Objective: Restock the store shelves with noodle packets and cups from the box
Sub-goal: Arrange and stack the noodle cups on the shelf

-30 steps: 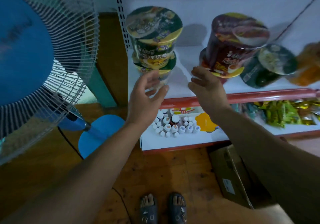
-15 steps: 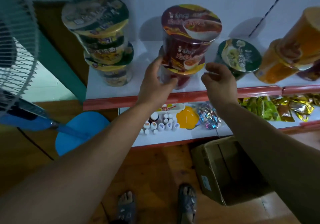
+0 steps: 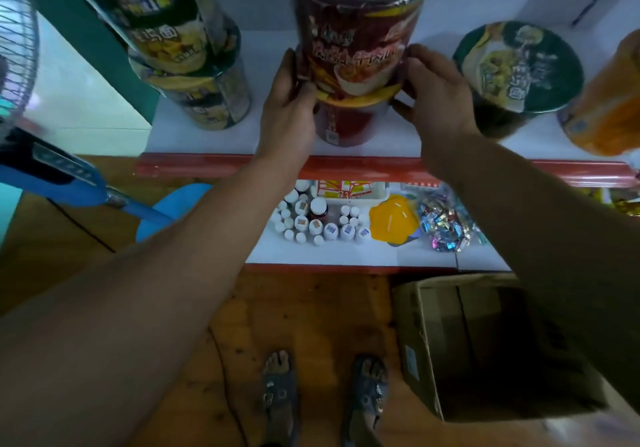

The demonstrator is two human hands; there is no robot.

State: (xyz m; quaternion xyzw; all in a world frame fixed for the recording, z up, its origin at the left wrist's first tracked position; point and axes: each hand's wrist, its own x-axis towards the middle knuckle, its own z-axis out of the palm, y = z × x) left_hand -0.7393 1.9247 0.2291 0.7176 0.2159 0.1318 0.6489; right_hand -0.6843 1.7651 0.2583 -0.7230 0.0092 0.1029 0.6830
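Two dark red noodle cups are stacked on the white shelf. My left hand and my right hand grip the upper red cup from either side, where it sits on the lower red cup. A stack of two green-and-yellow cups stands to the left. To the right stand a dark green cup and an orange cup. The open cardboard box sits on the floor at lower right; its inside looks dark.
A lower shelf holds several small white bottles, a yellow item and a bag of shiny sweets. A blue standing fan is at the left. My sandalled feet stand on the wooden floor.
My hands moved from the left side of the shelf to the red cup stack and closed on the upper cup. The view shifted right and closer to the shelf.
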